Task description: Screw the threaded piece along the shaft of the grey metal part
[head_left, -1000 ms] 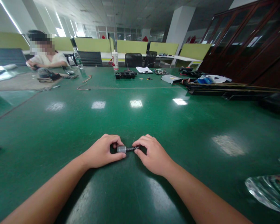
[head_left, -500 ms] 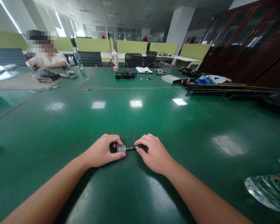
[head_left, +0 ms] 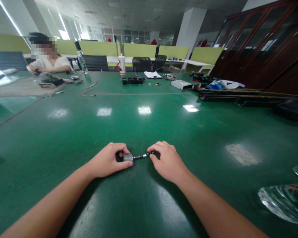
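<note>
Low over the green table (head_left: 149, 129), my left hand (head_left: 111, 160) grips a silver metal cylinder (head_left: 128, 157) between thumb and fingers. A thin dark shaft (head_left: 139, 156) with a bright tip sticks out of the cylinder to the right. My right hand (head_left: 166, 162) pinches a small dark coiled piece (head_left: 150, 153), which looks like a spring, at the shaft's tip. Whether the coil still touches the tip is too small to tell. The fingertips of my right hand partly cover the coil.
A clear plastic bottle (head_left: 285, 203) lies at the right edge. Across the table are a white bottle (head_left: 122, 64), a black part (head_left: 133, 80), a metal box (head_left: 180, 84) and long dark rails (head_left: 218, 96). A person (head_left: 49, 62) sits at the far left.
My right hand has moved slightly right, away from the cylinder, with the dark coil in its fingers. More of the shaft and its bright tip now shows. My left hand has barely moved.
</note>
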Demonstrator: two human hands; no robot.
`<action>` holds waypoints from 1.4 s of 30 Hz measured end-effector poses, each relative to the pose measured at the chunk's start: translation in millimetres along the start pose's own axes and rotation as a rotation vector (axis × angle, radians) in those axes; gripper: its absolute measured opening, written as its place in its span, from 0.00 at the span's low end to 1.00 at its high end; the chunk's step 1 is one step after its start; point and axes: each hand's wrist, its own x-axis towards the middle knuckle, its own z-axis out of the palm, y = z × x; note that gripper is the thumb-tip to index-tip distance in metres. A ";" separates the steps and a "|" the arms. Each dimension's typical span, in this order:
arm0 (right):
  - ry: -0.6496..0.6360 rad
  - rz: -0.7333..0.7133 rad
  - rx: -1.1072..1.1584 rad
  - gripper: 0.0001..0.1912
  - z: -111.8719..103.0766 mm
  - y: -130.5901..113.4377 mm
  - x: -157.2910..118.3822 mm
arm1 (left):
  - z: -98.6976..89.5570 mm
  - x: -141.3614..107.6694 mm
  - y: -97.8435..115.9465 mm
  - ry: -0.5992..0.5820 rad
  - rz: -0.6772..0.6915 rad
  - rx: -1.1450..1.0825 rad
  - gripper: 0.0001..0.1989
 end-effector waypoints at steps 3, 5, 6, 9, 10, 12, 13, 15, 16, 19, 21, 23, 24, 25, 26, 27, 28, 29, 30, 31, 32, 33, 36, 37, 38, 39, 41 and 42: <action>-0.009 -0.021 0.023 0.10 0.3 -2.3 -1.1 | -0.5 -0.1 0.2 0.001 -0.001 0.004 0.12; -0.017 -0.051 0.054 0.10 1.4 -3.4 -1.5 | -0.6 0.2 0.1 0.000 0.001 0.007 0.12; -0.021 -0.068 0.078 0.09 2.4 -3.9 -1.6 | -0.5 0.4 -0.2 -0.001 0.004 0.010 0.12; -0.026 -0.099 0.182 0.11 6.5 -7.0 -1.5 | 0.5 0.7 -1.5 0.000 0.028 0.015 0.12; -0.028 -0.098 0.219 0.13 8.0 -8.6 -1.4 | 0.9 0.6 -2.1 0.002 0.040 0.016 0.12; -0.044 -0.100 0.272 0.14 10.5 -12.0 -1.5 | 1.4 0.0 -3.0 0.005 0.067 0.019 0.14; -0.057 -0.107 0.283 0.15 11.4 -13.6 -1.7 | 1.4 -0.4 -3.2 0.004 0.077 0.021 0.15; -0.075 -0.125 0.282 0.15 12.7 -15.9 -2.2 | 0.9 -1.4 -3.0 0.001 0.087 0.020 0.17; -0.077 -0.128 0.280 0.14 13.0 -16.5 -2.4 | 0.5 -1.8 -2.6 0.000 0.089 0.016 0.17; -0.073 -0.107 0.287 0.13 13.2 -16.5 -2.5 | -0.7 -2.3 -1.1 0.003 0.089 -0.010 0.14; -0.077 -0.098 0.285 0.13 12.8 -16.1 -2.1 | -1.0 -1.9 -0.4 0.002 0.083 -0.020 0.12; -0.087 -0.102 0.271 0.11 12.4 -15.9 -1.5 | -0.8 -1.4 -0.3 -0.001 0.070 -0.016 0.11; -0.092 -0.111 0.262 0.10 12.2 -15.9 -1.4 | -0.6 -1.2 -0.3 -0.004 0.065 -0.012 0.11; -0.097 -0.128 0.254 0.09 12.1 -15.8 -1.3 | -0.4 -1.0 -0.3 -0.005 0.060 -0.009 0.12; -0.100 -0.150 0.248 0.08 12.0 -15.8 -1.4 | -0.3 -0.9 -0.2 -0.005 0.057 -0.006 0.12; -0.101 -0.175 0.243 0.07 11.9 -15.7 -1.6 | -0.2 -0.7 -0.1 -0.003 0.054 -0.005 0.12; -0.100 -0.199 0.241 0.07 11.9 -15.6 -1.9 | -0.1 -0.6 0.1 0.000 0.052 -0.003 0.12; -0.097 -0.216 0.238 0.08 11.9 -15.4 -2.2 | -0.1 -0.6 0.3 0.003 0.051 -0.003 0.12; -0.094 -0.226 0.235 0.08 11.9 -15.3 -2.5 | -0.1 -0.6 0.5 0.006 0.051 -0.003 0.12; -0.091 -0.227 0.230 0.09 12.0 -15.2 -2.8 | -0.1 -0.6 0.7 0.007 0.052 -0.002 0.12; -0.089 -0.225 0.225 0.09 12.2 -15.0 -3.1 | -0.2 -0.6 0.9 0.006 0.054 -0.002 0.12; -0.088 -0.223 0.221 0.09 12.4 -14.9 -3.2 | -0.2 -0.7 1.0 0.005 0.055 -0.002 0.12; -0.090 -0.221 0.215 0.09 13.3 -14.5 -3.3 | -0.2 -0.9 0.9 -0.001 0.055 0.003 0.12; -0.090 -0.222 0.215 0.09 13.4 -14.3 -3.2 | -0.1 -0.9 0.8 -0.001 0.055 0.004 0.12; -0.091 -0.224 0.215 0.08 13.5 -14.2 -3.0 | -0.1 -0.8 0.7 -0.001 0.054 0.004 0.12; -0.091 -0.226 0.215 0.08 13.5 -14.0 -2.7 | 0.0 -0.7 0.7 -0.002 0.055 0.004 0.12; -0.094 -0.229 0.213 0.08 13.0 -13.8 -2.2 | 0.1 -0.5 0.6 -0.004 0.057 0.003 0.12; -0.095 -0.230 0.211 0.07 12.7 -13.7 -2.1 | 0.2 -0.4 0.7 -0.005 0.058 0.003 0.12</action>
